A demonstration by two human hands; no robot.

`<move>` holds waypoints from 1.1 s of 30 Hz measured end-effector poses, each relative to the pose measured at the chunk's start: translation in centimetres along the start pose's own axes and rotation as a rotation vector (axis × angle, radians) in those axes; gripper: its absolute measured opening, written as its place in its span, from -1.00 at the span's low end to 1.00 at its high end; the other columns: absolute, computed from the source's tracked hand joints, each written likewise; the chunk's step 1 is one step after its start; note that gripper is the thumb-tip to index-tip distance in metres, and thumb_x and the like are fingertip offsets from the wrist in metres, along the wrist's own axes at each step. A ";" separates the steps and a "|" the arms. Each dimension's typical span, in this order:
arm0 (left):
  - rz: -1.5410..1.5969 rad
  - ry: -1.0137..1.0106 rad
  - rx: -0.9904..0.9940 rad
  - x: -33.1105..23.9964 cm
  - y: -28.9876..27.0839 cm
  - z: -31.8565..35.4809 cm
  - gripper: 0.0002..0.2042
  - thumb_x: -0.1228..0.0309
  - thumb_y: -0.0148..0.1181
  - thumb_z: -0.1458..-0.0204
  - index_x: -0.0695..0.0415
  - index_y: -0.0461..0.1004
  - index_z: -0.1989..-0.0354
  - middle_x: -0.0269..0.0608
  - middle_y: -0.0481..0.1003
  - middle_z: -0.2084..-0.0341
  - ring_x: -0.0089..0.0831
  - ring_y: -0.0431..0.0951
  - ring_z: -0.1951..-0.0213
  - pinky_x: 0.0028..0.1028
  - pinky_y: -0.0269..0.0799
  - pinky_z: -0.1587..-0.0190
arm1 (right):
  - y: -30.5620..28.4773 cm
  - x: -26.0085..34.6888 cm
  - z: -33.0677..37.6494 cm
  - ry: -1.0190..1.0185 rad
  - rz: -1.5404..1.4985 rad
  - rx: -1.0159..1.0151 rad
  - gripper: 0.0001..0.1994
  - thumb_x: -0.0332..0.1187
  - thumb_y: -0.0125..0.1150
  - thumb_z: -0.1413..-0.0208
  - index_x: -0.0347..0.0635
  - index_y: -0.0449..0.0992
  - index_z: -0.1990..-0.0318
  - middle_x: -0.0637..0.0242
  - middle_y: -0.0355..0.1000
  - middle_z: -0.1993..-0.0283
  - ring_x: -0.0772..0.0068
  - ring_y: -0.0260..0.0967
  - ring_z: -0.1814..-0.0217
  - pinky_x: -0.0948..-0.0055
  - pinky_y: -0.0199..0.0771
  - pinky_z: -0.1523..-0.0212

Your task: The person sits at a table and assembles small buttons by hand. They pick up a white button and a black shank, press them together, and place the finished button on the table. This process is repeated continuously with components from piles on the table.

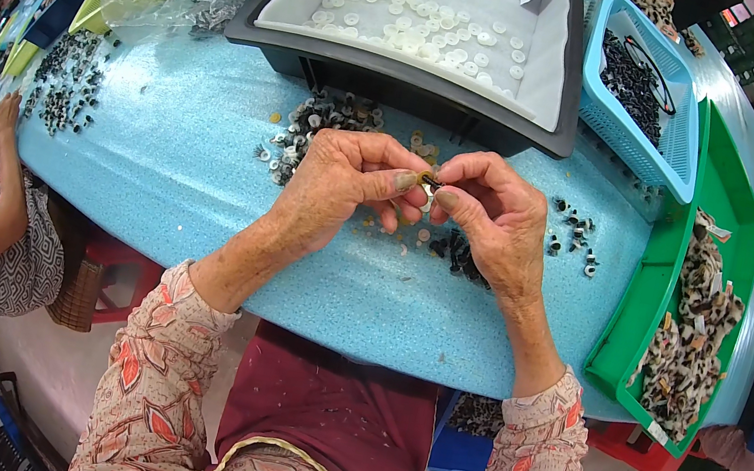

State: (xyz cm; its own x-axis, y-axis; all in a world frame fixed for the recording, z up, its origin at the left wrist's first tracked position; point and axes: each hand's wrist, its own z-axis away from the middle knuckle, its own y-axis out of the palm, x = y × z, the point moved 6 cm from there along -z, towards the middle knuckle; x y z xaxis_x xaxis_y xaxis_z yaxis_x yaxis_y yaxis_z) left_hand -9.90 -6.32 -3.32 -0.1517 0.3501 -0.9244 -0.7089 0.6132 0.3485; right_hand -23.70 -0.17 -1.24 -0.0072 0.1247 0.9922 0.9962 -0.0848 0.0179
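Observation:
Above the blue table my left hand (pixel 347 175) and my right hand (pixel 497 222) meet, each closed in a pinch of thumb and forefinger. Between the fingertips is a small dark piece (pixel 429 181) with a yellowish ring-like part, too small to name. Beyond my left hand lies a heap of small black-and-white pieces (pixel 316 124), with some small yellowish discs (pixel 425 147) just past the fingers. Pale discs are scattered under the hands. Small black pieces (pixel 457 253) lie beside my right wrist, partly covered by the hand.
A white-lined black tray (pixel 414 84) holding white plastic discs stands ahead. To the right are a light-blue basket (pixel 636 140) of black pieces and a green bin (pixel 629 320) of spotted plush pieces. Loose dark pieces (pixel 66 85) lie far left, near another person's hands (pixel 7 115).

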 end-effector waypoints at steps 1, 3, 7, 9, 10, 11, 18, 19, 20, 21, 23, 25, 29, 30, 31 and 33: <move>-0.032 0.025 -0.007 -0.1 -0.1 0.0 -0.86 0.51 0.15 -0.05 0.33 0.52 0.27 -0.14 0.56 0.50 -0.54 0.54 0.51 -0.60 0.48 0.48 | 0.2 0.2 0.0 -0.016 0.002 -0.012 -0.85 -0.58 0.18 -0.03 -0.31 0.47 0.21 0.34 0.47 0.34 0.59 0.44 0.32 0.61 0.52 0.32; -0.099 0.067 -0.015 -0.3 -0.2 0.1 -0.87 0.51 0.17 -0.04 0.32 0.52 0.28 -0.15 0.56 0.51 -0.55 0.54 0.51 -0.61 0.47 0.48 | 0.5 0.7 0.0 -0.059 0.039 -0.030 -0.85 -0.60 0.18 -0.01 -0.31 0.49 0.22 0.34 0.46 0.34 0.58 0.44 0.32 0.60 0.52 0.32; -0.172 0.103 -0.023 -0.6 -0.2 0.2 -0.87 0.52 0.20 -0.01 0.32 0.53 0.31 -0.16 0.57 0.52 -0.56 0.54 0.52 -0.60 0.47 0.49 | 0.6 1.1 -0.1 -0.141 0.152 -0.036 -0.86 -0.63 0.18 0.03 -0.31 0.53 0.27 0.32 0.46 0.35 0.55 0.45 0.34 0.59 0.54 0.33; -0.156 0.105 -0.014 -0.6 -0.1 0.2 -0.87 0.52 0.21 0.00 0.32 0.54 0.31 -0.16 0.57 0.52 -0.56 0.54 0.51 -0.60 0.47 0.48 | 0.5 1.1 -0.1 -0.156 0.185 -0.032 -0.87 -0.64 0.19 0.04 -0.31 0.53 0.30 0.31 0.46 0.35 0.54 0.45 0.35 0.58 0.54 0.34; -0.139 0.104 -0.005 -0.6 -0.1 0.1 -0.87 0.52 0.21 0.00 0.32 0.54 0.31 -0.15 0.57 0.51 -0.55 0.55 0.51 -0.60 0.47 0.48 | 0.5 1.2 -0.1 -0.158 0.194 -0.028 -0.87 -0.63 0.19 0.04 -0.30 0.53 0.30 0.30 0.46 0.35 0.53 0.45 0.36 0.59 0.53 0.35; -0.122 0.103 0.005 -0.6 0.0 0.1 -0.87 0.52 0.21 0.00 0.32 0.54 0.31 -0.15 0.57 0.50 -0.55 0.55 0.50 -0.60 0.47 0.47 | 0.5 1.3 -0.1 -0.160 0.204 -0.025 -0.87 -0.63 0.20 0.05 -0.30 0.53 0.31 0.30 0.46 0.35 0.53 0.46 0.36 0.59 0.53 0.36; 0.016 0.037 0.027 -0.4 0.0 0.0 -0.85 0.50 0.21 -0.02 0.32 0.52 0.27 -0.12 0.57 0.46 -0.48 0.58 0.44 -0.59 0.49 0.45 | 0.7 2.0 0.0 -0.278 0.300 -0.018 -0.90 -0.62 0.22 0.06 -0.30 0.51 0.35 0.29 0.46 0.36 0.53 0.44 0.39 0.59 0.49 0.39; 0.031 0.029 0.027 -0.4 0.0 0.0 -0.84 0.50 0.21 -0.02 0.32 0.52 0.26 -0.11 0.56 0.46 -0.48 0.58 0.44 -0.59 0.49 0.45 | 0.7 2.0 0.0 -0.285 0.293 -0.021 -0.90 -0.61 0.22 0.06 -0.30 0.51 0.35 0.29 0.45 0.36 0.53 0.44 0.39 0.59 0.49 0.39; 0.046 0.020 0.027 -0.3 0.0 0.0 -0.84 0.49 0.21 -0.02 0.33 0.51 0.26 -0.11 0.56 0.47 -0.48 0.58 0.44 -0.59 0.49 0.46 | 0.6 2.1 0.0 -0.291 0.287 -0.024 -0.90 -0.61 0.22 0.06 -0.29 0.51 0.35 0.29 0.45 0.37 0.53 0.44 0.39 0.59 0.49 0.39; 0.053 0.002 0.020 -0.2 -0.1 0.0 -0.83 0.50 0.22 -0.01 0.31 0.51 0.24 -0.12 0.56 0.45 -0.48 0.58 0.44 -0.60 0.48 0.46 | 0.6 2.0 0.0 -0.280 0.271 -0.023 -0.91 -0.61 0.21 0.06 -0.30 0.51 0.35 0.29 0.45 0.37 0.53 0.45 0.39 0.59 0.50 0.38; 0.068 -0.035 0.004 0.0 -0.4 -0.1 -0.80 0.52 0.24 0.02 0.28 0.51 0.21 -0.14 0.56 0.43 -0.49 0.58 0.44 -0.61 0.48 0.45 | 0.4 1.8 0.0 -0.258 0.237 -0.022 -0.91 -0.61 0.21 0.05 -0.31 0.50 0.34 0.30 0.44 0.37 0.54 0.45 0.39 0.59 0.50 0.37; -0.257 0.108 -0.130 -1.2 -0.4 0.4 -0.77 0.57 0.25 0.06 0.24 0.52 0.18 -0.18 0.56 0.40 -0.53 0.56 0.42 -0.63 0.47 0.44 | 0.3 1.4 0.0 -0.222 0.175 -0.029 -0.92 -0.61 0.19 0.03 -0.32 0.50 0.34 0.30 0.43 0.37 0.54 0.45 0.39 0.60 0.50 0.36; -0.575 0.523 -0.205 -3.1 0.0 1.1 -0.69 0.65 0.24 0.12 0.16 0.53 0.14 -0.30 0.53 0.41 -0.61 0.52 0.41 -0.64 0.45 0.42 | 0.2 1.0 -0.1 -0.153 0.095 -0.047 -0.95 -0.61 0.16 -0.01 -0.35 0.49 0.35 0.31 0.42 0.36 0.57 0.45 0.39 0.61 0.51 0.34; -0.515 0.483 -0.189 -2.6 -0.1 1.0 -0.71 0.65 0.24 0.12 0.16 0.54 0.16 -0.31 0.52 0.43 -0.61 0.51 0.42 -0.64 0.45 0.41 | 0.2 0.9 -0.2 -0.140 0.074 -0.045 -0.95 -0.61 0.16 -0.02 -0.35 0.49 0.34 0.31 0.43 0.37 0.57 0.45 0.39 0.62 0.50 0.34; -0.455 0.444 -0.173 -2.1 -0.1 0.9 -0.73 0.65 0.23 0.11 0.16 0.54 0.18 -0.32 0.52 0.45 -0.62 0.50 0.42 -0.64 0.45 0.41 | 0.2 0.8 -0.2 -0.127 0.053 -0.043 -0.95 -0.60 0.15 -0.03 -0.34 0.49 0.33 0.32 0.43 0.37 0.58 0.45 0.39 0.62 0.50 0.33; -0.386 0.388 -0.201 -1.7 0.0 0.7 -0.76 0.65 0.23 0.11 0.16 0.56 0.23 -0.33 0.51 0.48 -0.62 0.49 0.44 -0.63 0.44 0.40 | -0.1 0.7 -0.1 -0.100 0.029 -0.057 -0.95 -0.59 0.14 -0.05 -0.33 0.49 0.32 0.33 0.44 0.40 0.60 0.44 0.40 0.63 0.49 0.34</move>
State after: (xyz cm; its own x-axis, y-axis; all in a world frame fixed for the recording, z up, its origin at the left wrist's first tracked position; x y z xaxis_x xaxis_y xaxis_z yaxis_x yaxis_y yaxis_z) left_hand -9.16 -6.45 -1.62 -0.0705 -0.1802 -0.9811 -0.8742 0.4848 -0.0262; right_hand -23.82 -0.17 -0.59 0.0327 0.2191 0.9752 0.9893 -0.1457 -0.0005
